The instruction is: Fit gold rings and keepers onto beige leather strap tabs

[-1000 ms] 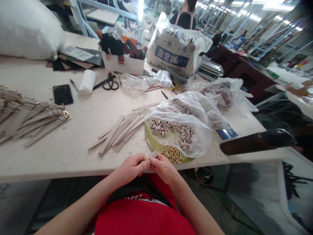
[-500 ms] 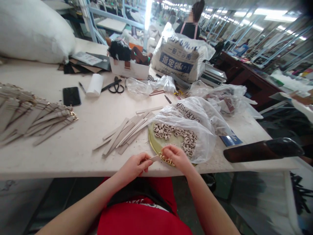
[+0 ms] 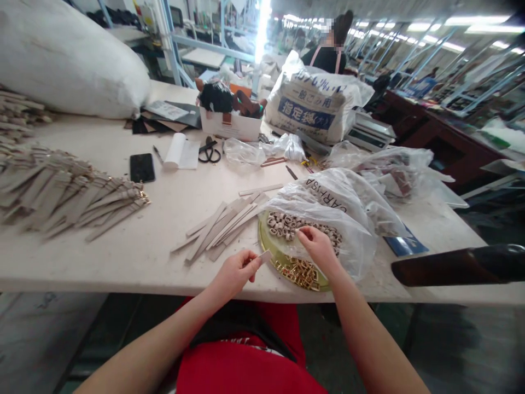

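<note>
Between the thumb and fingers of my left hand (image 3: 238, 272) is a beige strap (image 3: 266, 256), its flat end sticking out to the right near the tray's edge. My right hand (image 3: 318, 246) reaches over a round green tray (image 3: 266, 243), its thumb and forefinger pinched on a small beige loop at the edge of the pile. Several beige loops (image 3: 283, 223) lie at the back of this tray, and gold buckles (image 3: 301, 272) are heaped at its front. A clear plastic bag (image 3: 348, 219) partly covers the loops. Left of the tray, loose beige strips (image 3: 225, 227) lie fanned out.
Straps with gold buckles (image 3: 82, 191) are piled at the left. Behind are a phone (image 3: 142, 167), black scissors (image 3: 209, 153), a white box (image 3: 229, 126) and a large printed bag (image 3: 315, 104). A dark rounded object (image 3: 459, 265) juts in at right. Another person (image 3: 328, 54) is beyond.
My right hand has moved from the strap end and buckles up to the loops, uncovering the buckle heap. My left hand still holds the strap. The view has shifted left.
</note>
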The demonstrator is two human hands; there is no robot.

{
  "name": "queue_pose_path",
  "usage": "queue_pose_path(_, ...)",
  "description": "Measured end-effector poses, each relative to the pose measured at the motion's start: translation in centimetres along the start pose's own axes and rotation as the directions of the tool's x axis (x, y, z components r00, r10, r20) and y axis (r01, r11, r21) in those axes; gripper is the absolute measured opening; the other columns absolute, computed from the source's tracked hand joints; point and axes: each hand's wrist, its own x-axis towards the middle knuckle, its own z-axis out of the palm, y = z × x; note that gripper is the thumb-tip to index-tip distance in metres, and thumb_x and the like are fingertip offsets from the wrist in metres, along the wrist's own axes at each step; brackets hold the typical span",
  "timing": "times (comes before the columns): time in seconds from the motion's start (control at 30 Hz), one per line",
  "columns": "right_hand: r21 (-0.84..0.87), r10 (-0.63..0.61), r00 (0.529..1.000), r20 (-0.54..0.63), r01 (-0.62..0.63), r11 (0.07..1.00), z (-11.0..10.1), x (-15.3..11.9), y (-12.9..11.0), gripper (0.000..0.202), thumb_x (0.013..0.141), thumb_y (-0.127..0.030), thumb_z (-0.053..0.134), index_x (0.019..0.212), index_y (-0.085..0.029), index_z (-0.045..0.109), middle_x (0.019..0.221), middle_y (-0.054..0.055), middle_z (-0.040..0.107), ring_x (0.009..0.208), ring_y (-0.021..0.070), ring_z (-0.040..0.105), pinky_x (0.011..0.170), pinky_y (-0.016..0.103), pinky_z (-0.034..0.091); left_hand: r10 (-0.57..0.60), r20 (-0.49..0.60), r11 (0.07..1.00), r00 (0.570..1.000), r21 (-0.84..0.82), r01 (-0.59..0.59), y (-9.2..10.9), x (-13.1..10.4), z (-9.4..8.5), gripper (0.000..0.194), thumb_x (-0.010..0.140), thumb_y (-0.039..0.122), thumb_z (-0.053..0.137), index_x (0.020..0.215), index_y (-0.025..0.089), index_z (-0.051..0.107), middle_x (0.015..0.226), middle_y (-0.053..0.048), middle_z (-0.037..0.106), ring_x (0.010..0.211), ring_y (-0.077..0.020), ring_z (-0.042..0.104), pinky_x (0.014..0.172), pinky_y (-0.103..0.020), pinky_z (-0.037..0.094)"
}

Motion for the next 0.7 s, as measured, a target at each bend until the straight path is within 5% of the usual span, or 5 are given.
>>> queue_pose_path(0.1,0.603,-0.001,0.963,0.269,-0.168,0.78,1.2,-3.1,-2.2,0.028,0.077,-0.044,0.054,0.088,-0.018,0.058,0.072,0.001,0.058,0.06,0.0122,0.051,0.06,0.025,0.041,0.033,-0.033,0.998,0.999,-0.049,-0.035,0.4,0.4,0.4,0.029,0.08,0.044,0.044,0.072,0.017,0.049,0.05,0.007,0.047,0.044,-0.0067,0.038,0.049,-0.018,0.031)
queue_pose_path(0.2,0.765,0.002,0.942,0.335,-0.273,0.584,2.9,-5.5,-3.7,0.029,0.071,-0.045,0.061,0.084,-0.019,0.058,0.066,-0.002,0.054,0.057,0.01,0.048,0.058,0.023,0.039,0.068,-0.017,0.998,0.998,0.0,-0.068,0.8,0.3,0.6,0.03,0.08,0.043,0.043,0.069,0.017,0.051,0.051,0.006,0.047,0.048,-0.0071,0.041,0.05,-0.018,0.031)
queue_pose_path(0.4,0.711,-0.034,0.941,0.337,-0.23,0.665,4.2,-6.8,-4.0,0.025,0.071,-0.041,0.063,0.078,-0.017,0.058,0.06,-0.003,0.052,0.059,0.0106,0.047,0.061,0.024,0.038,0.029,0.081,0.986,0.996,0.16,-0.042,1.1,-0.9,-0.2,0.029,0.08,0.041,0.044,0.069,0.016,0.055,0.049,0.005,0.045,0.045,-0.0068,0.039,0.046,-0.019,0.027)
queue_pose_path(0.7,0.737,-0.014,0.974,0.228,-0.163,0.656,4.8,-8.4,-5.6,0.025,0.069,-0.04,0.065,0.076,-0.02,0.053,0.063,-0.003,0.052,0.058,0.0112,0.046,0.058,0.024,0.038,0.063,0.066,0.994,0.996,-0.09,-0.057,0.5,-1.5,-0.1,0.022,0.076,0.019,0.044,0.098,0.017,0.043,0.064,0.005,0.056,0.047,-0.0048,0.041,0.048,-0.016,0.032)
